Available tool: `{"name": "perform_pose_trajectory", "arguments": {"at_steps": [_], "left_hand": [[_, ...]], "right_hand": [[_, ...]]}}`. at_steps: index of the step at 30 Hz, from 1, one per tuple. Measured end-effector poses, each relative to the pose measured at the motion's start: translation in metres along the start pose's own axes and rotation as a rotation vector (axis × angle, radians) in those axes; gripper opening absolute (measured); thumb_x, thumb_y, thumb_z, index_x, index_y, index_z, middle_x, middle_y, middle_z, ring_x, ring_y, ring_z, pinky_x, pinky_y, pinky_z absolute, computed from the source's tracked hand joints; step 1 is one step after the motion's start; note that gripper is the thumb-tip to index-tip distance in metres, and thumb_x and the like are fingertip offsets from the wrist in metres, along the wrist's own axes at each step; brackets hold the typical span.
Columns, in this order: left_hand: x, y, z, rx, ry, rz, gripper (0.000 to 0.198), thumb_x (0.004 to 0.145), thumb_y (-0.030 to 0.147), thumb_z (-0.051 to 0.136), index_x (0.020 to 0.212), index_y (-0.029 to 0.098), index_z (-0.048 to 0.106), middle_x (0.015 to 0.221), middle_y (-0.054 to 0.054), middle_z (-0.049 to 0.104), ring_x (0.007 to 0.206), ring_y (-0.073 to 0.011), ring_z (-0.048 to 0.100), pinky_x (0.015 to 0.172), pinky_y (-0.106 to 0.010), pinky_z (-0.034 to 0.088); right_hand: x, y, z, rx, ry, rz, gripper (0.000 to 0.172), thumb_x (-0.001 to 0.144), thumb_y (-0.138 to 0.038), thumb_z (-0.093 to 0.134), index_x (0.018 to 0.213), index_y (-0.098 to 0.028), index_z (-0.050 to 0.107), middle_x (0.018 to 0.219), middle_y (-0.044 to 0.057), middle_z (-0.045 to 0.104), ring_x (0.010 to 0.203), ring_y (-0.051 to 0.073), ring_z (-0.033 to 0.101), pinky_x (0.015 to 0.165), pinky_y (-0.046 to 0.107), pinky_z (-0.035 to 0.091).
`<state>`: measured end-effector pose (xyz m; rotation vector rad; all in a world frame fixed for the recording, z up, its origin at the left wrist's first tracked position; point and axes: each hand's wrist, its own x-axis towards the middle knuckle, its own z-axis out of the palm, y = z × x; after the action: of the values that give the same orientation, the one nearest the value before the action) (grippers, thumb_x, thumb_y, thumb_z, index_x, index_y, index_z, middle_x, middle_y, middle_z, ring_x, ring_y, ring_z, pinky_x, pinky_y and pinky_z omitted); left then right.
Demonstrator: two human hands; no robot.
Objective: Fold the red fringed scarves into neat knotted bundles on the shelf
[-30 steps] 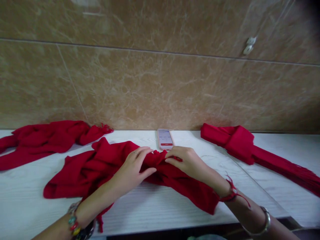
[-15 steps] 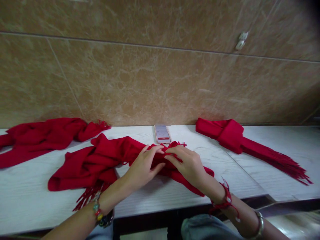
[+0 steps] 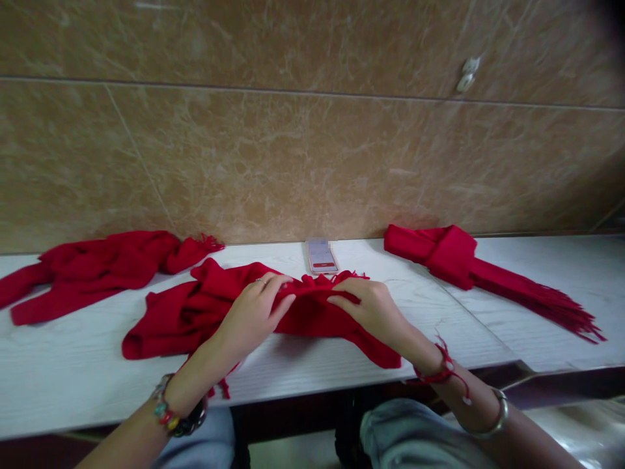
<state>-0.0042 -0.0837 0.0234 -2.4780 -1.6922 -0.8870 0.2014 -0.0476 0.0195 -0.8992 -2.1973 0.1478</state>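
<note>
A red fringed scarf (image 3: 312,316) lies bunched across the middle of the white table, its crumpled bulk on the left. My left hand (image 3: 258,303) pinches its upper edge between thumb and fingers. A short way to the right, my right hand (image 3: 374,306) grips the same edge, so a stretch of cloth runs between the two hands. Some of the fringe shows behind my right hand, and more hangs under my left forearm. The scarf's right end droops onto the table below my right wrist.
A phone (image 3: 322,256) with its screen lit lies behind the scarf. Another red scarf (image 3: 112,260) is loosely heaped at the back left. A folded, knotted red scarf (image 3: 452,257) lies at the right. A brown marbled wall (image 3: 273,163) rises behind the white table (image 3: 58,371).
My hands have moved apart, the left one leftward, spreading the scarf's edge between them. More flat cloth now shows in the middle. The view has shifted slightly.
</note>
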Motion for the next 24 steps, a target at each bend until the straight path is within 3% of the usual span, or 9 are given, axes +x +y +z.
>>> {"name": "perform_pose_trajectory", "arguments": {"at_steps": [3,7,9,13,17,21,24], "left_hand": [[-0.003,0.006,0.004,-0.161,-0.004,0.060,0.034,0.080,0.033,0.050,0.112,0.019,0.050,0.114,-0.007,0.056,0.106,-0.0197,0.050,0.093,-0.035,0.038],[-0.003,0.010,0.004,-0.313,0.032,0.028,0.016,0.084,0.022,0.042,0.089,0.018,0.057,0.092,-0.004,0.064,0.090,-0.0155,0.057,0.086,-0.031,0.043],[-0.003,0.011,0.004,-0.348,0.079,-0.017,0.016,0.084,0.022,0.041,0.090,0.017,0.055,0.093,-0.005,0.062,0.089,-0.0156,0.057,0.084,-0.031,0.044],[-0.001,0.015,0.012,-0.333,0.039,0.022,0.038,0.075,0.027,0.056,0.111,0.018,0.048,0.115,-0.008,0.055,0.106,-0.0206,0.050,0.093,-0.037,0.039],[0.003,0.017,0.019,-0.353,0.040,0.000,0.021,0.081,0.016,0.041,0.095,0.019,0.056,0.096,-0.004,0.064,0.091,-0.0174,0.058,0.085,-0.032,0.044],[0.006,0.010,0.012,-0.365,0.131,-0.114,0.020,0.083,0.019,0.035,0.087,0.018,0.055,0.084,-0.003,0.064,0.078,-0.0156,0.059,0.074,-0.027,0.046],[0.005,0.002,0.011,-0.248,0.112,-0.171,0.023,0.084,0.020,0.032,0.089,0.017,0.054,0.083,-0.005,0.063,0.079,-0.0175,0.059,0.075,-0.030,0.046]], "right_hand": [[0.005,-0.008,0.007,0.030,-0.005,-0.024,0.011,0.074,-0.012,0.058,0.077,-0.019,0.065,0.076,0.002,0.069,0.068,0.014,0.062,0.065,0.024,0.048],[0.009,-0.010,0.009,0.045,-0.003,-0.031,0.015,0.073,-0.007,0.055,0.078,-0.018,0.064,0.080,0.003,0.068,0.075,0.015,0.062,0.069,0.026,0.047],[0.010,-0.008,0.007,0.040,0.010,-0.001,0.017,0.072,-0.006,0.054,0.078,-0.018,0.064,0.081,0.003,0.068,0.075,0.016,0.062,0.071,0.027,0.047],[0.011,-0.009,0.003,0.060,0.049,0.038,0.020,0.070,-0.004,0.054,0.076,-0.020,0.064,0.078,0.001,0.068,0.072,0.015,0.062,0.069,0.026,0.047],[0.011,-0.010,0.003,0.079,0.039,-0.009,0.014,0.073,-0.009,0.056,0.076,-0.020,0.064,0.077,0.001,0.068,0.072,0.015,0.062,0.068,0.025,0.047],[0.006,0.002,-0.003,0.044,-0.037,0.037,0.010,0.075,-0.015,0.058,0.079,-0.020,0.065,0.079,0.002,0.069,0.072,0.015,0.063,0.067,0.026,0.048],[0.000,0.014,-0.008,0.007,-0.042,0.062,0.008,0.075,-0.017,0.058,0.078,-0.019,0.065,0.078,0.003,0.069,0.071,0.016,0.063,0.066,0.027,0.048]]}}
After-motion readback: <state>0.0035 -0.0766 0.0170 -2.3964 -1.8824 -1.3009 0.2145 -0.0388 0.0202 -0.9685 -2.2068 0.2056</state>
